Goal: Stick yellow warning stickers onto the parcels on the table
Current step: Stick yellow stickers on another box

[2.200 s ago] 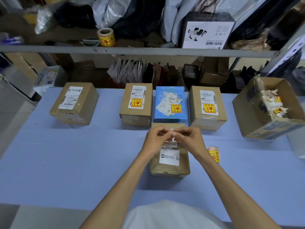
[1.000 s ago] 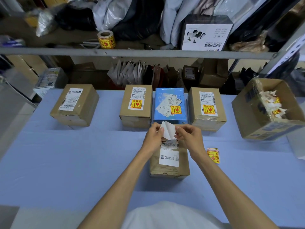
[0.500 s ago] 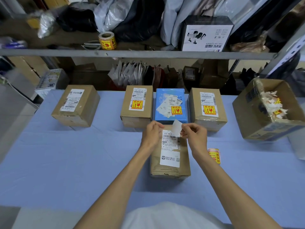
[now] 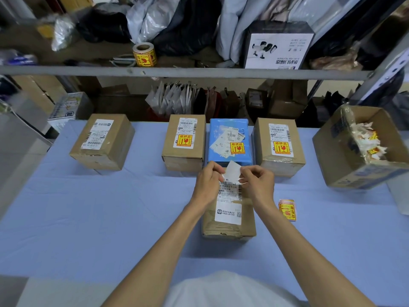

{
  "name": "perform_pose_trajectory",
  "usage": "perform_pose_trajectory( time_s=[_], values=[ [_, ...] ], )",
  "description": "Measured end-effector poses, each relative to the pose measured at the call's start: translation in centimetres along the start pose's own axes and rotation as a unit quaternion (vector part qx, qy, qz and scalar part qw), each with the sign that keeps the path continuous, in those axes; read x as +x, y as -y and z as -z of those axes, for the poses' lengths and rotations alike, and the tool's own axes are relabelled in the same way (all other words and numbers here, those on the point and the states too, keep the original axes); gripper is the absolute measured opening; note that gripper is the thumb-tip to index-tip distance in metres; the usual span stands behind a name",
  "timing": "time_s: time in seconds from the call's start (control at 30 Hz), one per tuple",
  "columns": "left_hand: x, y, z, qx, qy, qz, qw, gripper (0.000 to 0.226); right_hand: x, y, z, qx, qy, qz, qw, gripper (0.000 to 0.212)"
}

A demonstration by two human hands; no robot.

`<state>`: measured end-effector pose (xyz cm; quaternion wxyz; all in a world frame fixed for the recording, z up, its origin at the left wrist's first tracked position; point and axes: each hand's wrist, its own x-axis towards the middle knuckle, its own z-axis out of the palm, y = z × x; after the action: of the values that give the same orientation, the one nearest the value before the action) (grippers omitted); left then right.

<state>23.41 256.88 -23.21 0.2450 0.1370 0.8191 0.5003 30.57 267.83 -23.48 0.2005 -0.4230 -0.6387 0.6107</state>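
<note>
Sticker sheet (image 4: 232,171), white face showing, pinched by both hands: left hand (image 4: 208,181) at its left edge, right hand (image 4: 259,185) at its right, fingers curled, close together over the far end of the near parcel (image 4: 228,228). Spare yellow stickers (image 4: 287,209) stacked on table (image 4: 88,218), right of parcel.

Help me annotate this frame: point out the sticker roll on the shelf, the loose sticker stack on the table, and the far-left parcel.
sticker roll (image 4: 144,56): head view, its printed outer side.
sticker stack (image 4: 287,209): head view, top sticker's face.
far-left parcel (image 4: 97,135): head view, white shipping label on top.
</note>
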Motion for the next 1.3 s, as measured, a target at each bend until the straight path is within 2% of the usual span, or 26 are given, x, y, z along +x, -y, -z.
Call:
perform_pose_trajectory(
  time_s=[0.07,0.13,0.2,0.33,0.4,0.5,0.6,0.67,0.73,0.83,1.07,1.23,1.3],
  values=[
    [-0.1,0.2,-0.2,0.014,0.004,-0.051,0.999,0.006,-0.2,0.1,-0.1,-0.005,-0.008,0.003,1.000,0.014],
    [-0.2,0.3,-0.4,0.070,0.005,-0.114,0.991,0.021,-0.3,0.2,-0.3,-0.015,-0.021,0.012,1.000,0.014],
    [-0.2,0.3,-0.7,0.131,-0.008,-0.159,0.979,0.026,-0.4,0.2,-0.5,-0.024,-0.024,0.017,0.999,0.013],
    [0.1,0.4,-0.9,0.201,-0.039,-0.187,0.961,0.009,-0.4,0.1,-0.7,-0.018,-0.021,0.018,0.999,0.013],
    [0.2,0.5,-0.9,0.210,-0.047,-0.194,0.957,0.007,-0.4,0.1,-0.7,-0.008,-0.022,0.022,0.999,0.011],
    [0.4,0.2,-0.8,0.174,-0.057,-0.180,0.967,0.008,-0.9,0.0,-0.6,0.072,-0.008,0.028,0.997,0.013],
    [0.7,0.1,-0.4,0.095,-0.055,-0.125,0.986,0.006,-0.8,-0.2,-0.2,0.186,-0.058,0.017,0.981,0.023],
    [0.7,0.0,0.0,0.008,-0.017,-0.069,0.997,0.006,-0.4,-0.6,0.1,0.153,-0.064,-0.005,0.986,0.013],
    [0.8,0.1,0.3,-0.061,0.028,-0.029,0.997,0.003,0.1,-1.3,0.4,0.082,-0.019,-0.012,0.996,0.006],
    [0.9,0.2,0.4,-0.104,0.041,-0.007,0.994,0.004,0.5,-1.7,0.6,0.047,0.028,-0.017,0.998,0.006],
    [0.9,0.9,0.4,-0.118,0.019,0.015,0.993,0.007,0.4,-1.0,0.5,0.042,0.017,-0.002,0.999,0.007],
    [0.3,0.6,0.4,-0.096,-0.074,0.026,0.992,0.018,0.4,-1.2,0.5,0.042,0.005,-0.004,0.999,0.009],
    [0.4,0.9,0.6,-0.074,-0.076,0.028,0.994,0.016,0.2,-1.3,0.8,0.035,0.022,-0.002,0.999,0.007]
  ],
)
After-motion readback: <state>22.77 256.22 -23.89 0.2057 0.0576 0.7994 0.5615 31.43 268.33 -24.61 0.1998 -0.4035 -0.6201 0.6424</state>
